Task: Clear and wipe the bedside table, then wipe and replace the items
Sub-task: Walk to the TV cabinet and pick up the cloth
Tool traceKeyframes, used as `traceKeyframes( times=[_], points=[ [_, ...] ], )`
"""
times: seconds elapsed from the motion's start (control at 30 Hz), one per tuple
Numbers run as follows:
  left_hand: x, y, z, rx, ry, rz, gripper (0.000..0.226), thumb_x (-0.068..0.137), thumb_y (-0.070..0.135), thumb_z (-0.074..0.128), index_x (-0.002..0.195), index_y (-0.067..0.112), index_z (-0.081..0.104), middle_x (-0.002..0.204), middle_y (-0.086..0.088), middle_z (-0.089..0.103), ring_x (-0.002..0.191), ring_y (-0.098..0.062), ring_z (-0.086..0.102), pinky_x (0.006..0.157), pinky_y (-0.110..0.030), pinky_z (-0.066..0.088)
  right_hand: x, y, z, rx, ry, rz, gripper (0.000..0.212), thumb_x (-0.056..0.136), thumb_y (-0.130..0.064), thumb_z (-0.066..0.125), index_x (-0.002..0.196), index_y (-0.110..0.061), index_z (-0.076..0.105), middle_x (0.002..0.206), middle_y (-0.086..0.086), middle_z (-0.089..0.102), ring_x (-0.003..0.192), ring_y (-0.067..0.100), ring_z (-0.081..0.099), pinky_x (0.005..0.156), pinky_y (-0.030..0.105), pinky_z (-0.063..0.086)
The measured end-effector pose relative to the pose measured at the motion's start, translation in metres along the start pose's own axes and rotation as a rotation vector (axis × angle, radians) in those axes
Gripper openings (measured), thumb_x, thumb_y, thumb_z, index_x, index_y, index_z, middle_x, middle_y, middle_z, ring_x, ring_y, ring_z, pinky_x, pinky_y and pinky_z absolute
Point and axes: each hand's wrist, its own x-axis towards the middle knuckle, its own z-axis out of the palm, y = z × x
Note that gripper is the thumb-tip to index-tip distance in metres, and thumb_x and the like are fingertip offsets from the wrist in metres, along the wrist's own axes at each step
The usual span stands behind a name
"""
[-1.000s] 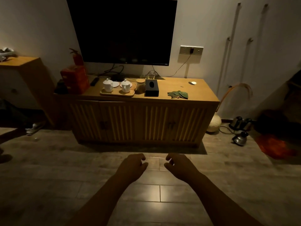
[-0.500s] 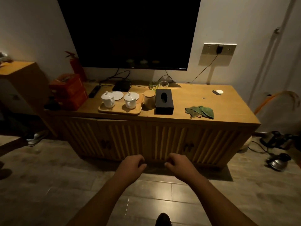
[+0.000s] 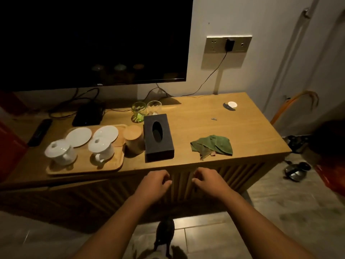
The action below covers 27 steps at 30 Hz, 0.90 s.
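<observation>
The worktop (image 3: pixel 214 126) filled the middle of the frame, still crowded: a crumpled green cloth (image 3: pixel 212 145) right of centre, a black tissue box (image 3: pixel 158 137) beside it, a tray (image 3: pixel 84 165) of lidded white cups at lower left. Both the left hand (image 3: pixel 154 184) and right hand (image 3: pixel 209 181) hung loosely curled and empty below the front edge. A careless lift of the tray could likely topple the cups.

The wooden bench (image 3: pixel 196 116) carries a crumpled green cloth (image 3: pixel 212 144) near its front right edge. A black tissue box (image 3: pixel 158 137) lies lengthwise at the middle (oval slot facing up), a wooden-lidded canister (image 3: pixel 133 139) touching its left side. Left of that, a wooden tray (image 3: pixel 84 165) holds two lidded white cups (image 3: pixel 100 149) and two saucers (image 3: pixel 78 137). Two glasses (image 3: pixel 139 111) stand behind the box.
</observation>
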Motion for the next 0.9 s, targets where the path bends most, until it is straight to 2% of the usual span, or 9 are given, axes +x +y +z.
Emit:
traceKeyframes(
  times=[0.13, 0.27, 0.37, 0.43, 0.53, 0.63, 0.7, 0.77, 0.9],
  points=[
    [0.089, 0.007, -0.002, 0.008, -0.097, 0.061, 0.026, 0.089, 0.037, 0.059, 0.114, 0.029, 0.060, 0.099, 0.009, 0.066, 0.086, -0.006, 0.060, 0.074, -0.027, 0.053, 0.058, 0.013, -0.027, -0.010, 0.034, 0.124, 0.030, 0.089, -0.035, 0.061, 0.114, -0.018, 0.062, 0.106, 0.004, 0.070, 0.099, 0.022, 0.064, 0.083, 0.036, 0.053],
    [0.164, 0.032, -0.002, -0.002, -0.189, 0.151, 0.030, 0.091, 0.032, 0.057, 0.118, 0.019, 0.060, 0.095, 0.001, 0.068, 0.081, -0.014, 0.064, 0.075, -0.035, 0.056, 0.105, 0.036, -0.059, -0.044, 0.040, 0.206, 0.033, 0.088, -0.033, 0.060, 0.116, -0.016, 0.058, 0.107, 0.008, 0.069, 0.096, 0.025, 0.063, 0.082, 0.039, 0.053],
    [0.210, 0.050, 0.005, -0.006, -0.225, 0.173, 0.031, 0.091, 0.028, 0.057, 0.120, 0.015, 0.056, 0.098, -0.004, 0.067, 0.083, -0.019, 0.065, 0.077, -0.042, 0.056, 0.139, 0.057, -0.078, -0.080, 0.061, 0.248, 0.047, 0.087, -0.031, 0.062, 0.128, -0.011, 0.051, 0.122, 0.014, 0.059, 0.110, 0.030, 0.057, 0.092, 0.042, 0.050],
    [0.234, 0.059, 0.015, -0.001, -0.244, 0.177, 0.036, 0.089, 0.030, 0.059, 0.122, 0.016, 0.054, 0.109, -0.006, 0.065, 0.092, -0.022, 0.062, 0.082, -0.040, 0.054, 0.159, 0.073, -0.086, -0.106, 0.062, 0.261, 0.056, 0.086, -0.029, 0.064, 0.135, -0.013, 0.044, 0.132, 0.015, 0.048, 0.120, 0.032, 0.049, 0.101, 0.044, 0.045],
    [0.270, 0.072, 0.041, 0.010, -0.284, 0.150, 0.058, 0.086, 0.035, 0.062, 0.137, 0.016, 0.041, 0.129, -0.009, 0.053, 0.116, -0.026, 0.053, 0.095, -0.038, 0.044, 0.192, 0.097, -0.093, -0.144, 0.095, 0.232, 0.065, 0.084, -0.026, 0.067, 0.140, -0.018, 0.037, 0.144, 0.014, 0.035, 0.130, 0.034, 0.036, 0.107, 0.046, 0.040],
    [0.289, 0.085, 0.072, 0.028, -0.278, 0.067, 0.073, 0.085, 0.040, 0.064, 0.144, 0.015, 0.030, 0.136, -0.010, 0.044, 0.125, -0.029, 0.043, 0.103, -0.040, 0.040, 0.215, 0.117, -0.089, -0.120, 0.097, 0.216, 0.076, 0.082, -0.024, 0.069, 0.146, -0.021, 0.028, 0.154, 0.013, 0.021, 0.140, 0.035, 0.025, 0.113, 0.045, 0.033],
    [0.295, 0.090, 0.090, 0.077, -0.241, 0.032, 0.067, 0.084, 0.041, 0.064, 0.140, 0.016, 0.035, 0.131, -0.008, 0.046, 0.121, -0.029, 0.043, 0.099, -0.044, 0.042, 0.223, 0.127, -0.082, -0.091, 0.077, 0.203, 0.081, 0.083, -0.027, 0.069, 0.149, -0.021, 0.023, 0.156, 0.013, 0.020, 0.141, 0.034, 0.022, 0.113, 0.045, 0.031],
    [0.301, 0.095, 0.104, 0.150, -0.192, 0.031, 0.048, 0.084, 0.036, 0.063, 0.125, 0.020, 0.045, 0.118, -0.005, 0.052, 0.111, -0.028, 0.048, 0.089, -0.045, 0.045, 0.227, 0.136, -0.075, -0.130, 0.068, 0.192, 0.077, 0.083, -0.034, 0.067, 0.147, -0.022, 0.026, 0.147, 0.013, 0.031, 0.135, 0.033, 0.031, 0.107, 0.046, 0.038],
    [0.304, 0.104, 0.109, 0.159, -0.296, 0.010, 0.017, 0.082, 0.024, 0.057, 0.094, 0.017, 0.047, 0.095, -0.007, 0.061, 0.089, -0.031, 0.058, 0.073, -0.039, 0.047, 0.217, 0.143, -0.067, -0.071, 0.031, 0.182, 0.047, 0.082, -0.033, 0.065, 0.121, -0.018, 0.043, 0.113, 0.013, 0.053, 0.102, 0.033, 0.054, 0.083, 0.043, 0.050]
  ],
)
